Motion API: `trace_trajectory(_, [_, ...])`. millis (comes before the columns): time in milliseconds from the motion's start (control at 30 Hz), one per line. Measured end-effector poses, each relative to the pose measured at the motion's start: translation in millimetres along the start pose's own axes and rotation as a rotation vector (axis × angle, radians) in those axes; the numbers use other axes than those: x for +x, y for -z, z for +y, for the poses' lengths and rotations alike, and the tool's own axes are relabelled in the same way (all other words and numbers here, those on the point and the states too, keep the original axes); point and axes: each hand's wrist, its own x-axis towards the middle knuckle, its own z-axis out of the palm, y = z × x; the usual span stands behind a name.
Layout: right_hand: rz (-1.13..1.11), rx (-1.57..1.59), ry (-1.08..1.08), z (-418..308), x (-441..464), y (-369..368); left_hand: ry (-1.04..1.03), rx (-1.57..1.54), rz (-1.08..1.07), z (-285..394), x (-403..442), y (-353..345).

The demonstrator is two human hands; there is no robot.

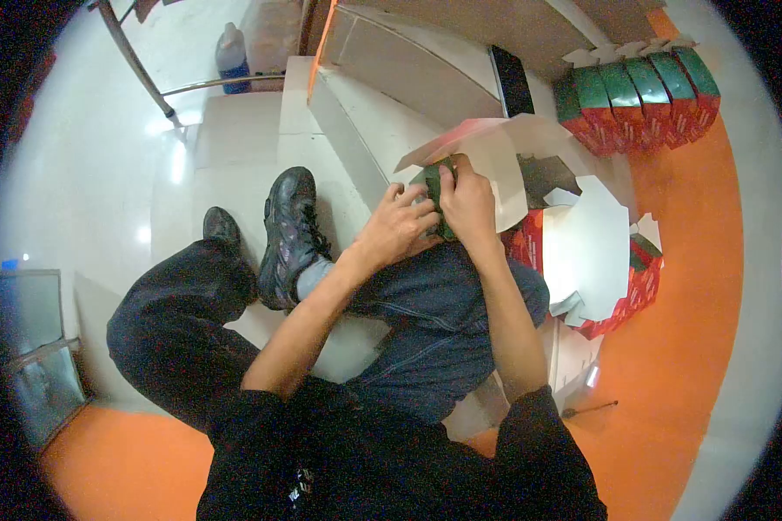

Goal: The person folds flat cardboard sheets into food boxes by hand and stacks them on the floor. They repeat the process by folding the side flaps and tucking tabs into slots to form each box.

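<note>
Along the right, a wide, smooth orange band (pixel 682 286). By it, a row of shiny green-and-red card boxes (pixel 647 97); nearer, stiff white flaps (pixel 586 247) partly hiding red boxes (pixel 630 304). Over the bent knee (pixel 521 286), a thin, curved card carton (pixel 507 169), pinched in the right hand (pixel 470 204); at its green flap (pixel 434 181), left hand (pixel 398 224), fingers curled, grip unclear.

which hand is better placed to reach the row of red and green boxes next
The right hand, most likely: it sits nearer the row of boxes, while the left hand is farther off, on the other side of the dark green piece.
</note>
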Motion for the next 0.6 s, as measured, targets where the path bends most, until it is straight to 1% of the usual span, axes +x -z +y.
trace_trajectory(67, [0.001,-0.041,0.023,0.8,0.9,0.3,-0.047,0.015,0.072,-5.1,4.0,4.5])
trace_trajectory(167, [-0.020,-0.059,0.028,8.2,2.3,2.3,-0.075,-0.015,-0.032,-19.1,9.9,-4.7])
trace_trajectory(200, [-0.024,-0.058,0.026,11.0,3.6,3.8,-0.092,-0.022,-0.036,-20.1,11.8,-2.8])
trace_trajectory(300, [-0.059,-0.035,0.061,20.3,2.6,3.0,0.004,-0.115,-0.219,-23.3,16.3,3.1])
trace_trajectory(400, [-0.104,-0.104,-0.008,21.6,1.1,0.2,-0.061,-0.114,-0.175,-19.6,15.7,-4.2])
trace_trajectory(500, [-0.047,-0.013,0.034,29.2,1.6,-22.4,-0.020,-0.112,-0.051,-15.9,10.6,-12.8])
trace_trajectory(533, [0.007,0.040,0.033,29.7,1.7,-25.6,0.007,-0.142,-0.022,-15.0,8.6,-14.6])
trace_trajectory(600, [-0.027,0.144,-0.029,27.0,-2.5,-21.6,0.062,-0.209,0.030,-11.5,3.2,-17.2])
